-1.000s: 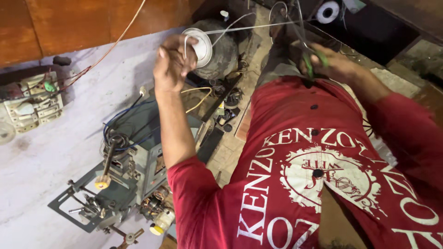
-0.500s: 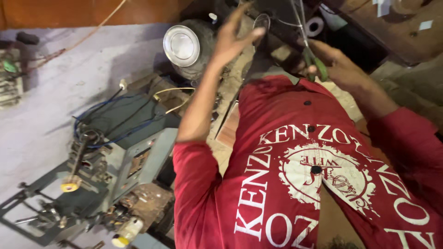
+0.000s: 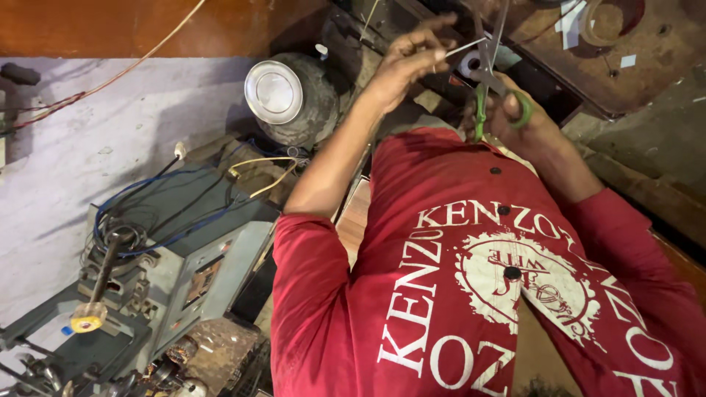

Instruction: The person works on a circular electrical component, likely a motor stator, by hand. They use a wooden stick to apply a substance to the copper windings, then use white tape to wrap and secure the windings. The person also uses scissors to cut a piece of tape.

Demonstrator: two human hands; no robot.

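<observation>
Fingers: those of the left hand [image 3: 403, 65] were pinched on the end of a thin white strip [image 3: 462, 47], holding it out level toward the blades; those of the right hand [image 3: 526, 121] were threaded through the green loops of a pair of scissors [image 3: 491, 70] and gripped them.
Scissors: held upright, blades pointing up and slightly parted, with the strip running in between them near the pivot.
Strip: stretched from the left fingertips to the blades and touching them; where it led beyond the scissors could not be made out.
Cut: judged not yet made, since the strip appeared whole on the left side of the blades and the blades stood parted around it.
Done so far: strip picked up, pulled taut and lined up in the blades, as far as the view showed.
Left to do: closing the blades through the strip; anything after that could not be judged.
Tape roll: a white roll [image 3: 466, 65] sat just behind the scissors, partly hidden.
Round can: a grey can with a shiny metal lid [image 3: 273, 91] stood to the left of the left forearm, apart from both hands.
Machine: a grey-blue machine with blue wires [image 3: 193, 242] lay lower left, well apart and untouched.
Bench: a dark wooden bench [image 3: 647, 66] lay beyond the hands.
</observation>
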